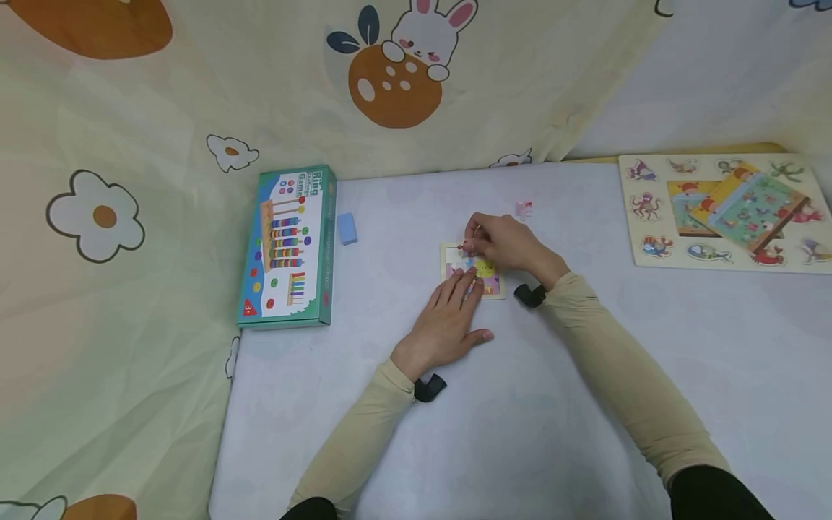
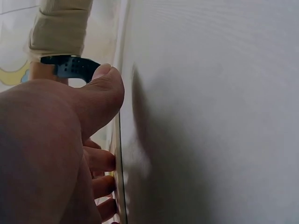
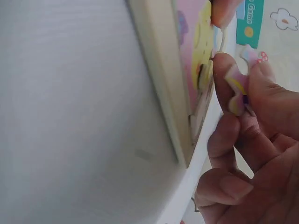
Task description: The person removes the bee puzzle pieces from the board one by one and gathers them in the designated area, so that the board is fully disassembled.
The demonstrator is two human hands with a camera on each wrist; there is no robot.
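A small wooden-framed jigsaw puzzle [image 1: 500,295] with a pink and yellow picture lies on the white table. The fingertips of my left hand [image 1: 445,325] rest on its near part, fingers mostly straight and thumb spread to the side. Over its far edge, my right hand [image 1: 510,244] pinches a jigsaw piece [image 3: 237,83] between thumb and fingers. In the right wrist view that piece is tilted and clear of the frame, showing pink, yellow and a red mushroom. Another pink jigsaw piece [image 1: 523,209] lies on the table just beyond the right hand. My fingers hide part of the picture.
To the left lies a green game box [image 1: 286,253] with a blue block [image 1: 347,228] beside it. At the far right, a large sea-animal board [image 1: 734,258] carries two smaller picture boards [image 1: 754,206]. Patterned cloth [image 1: 260,87] hangs behind the table.
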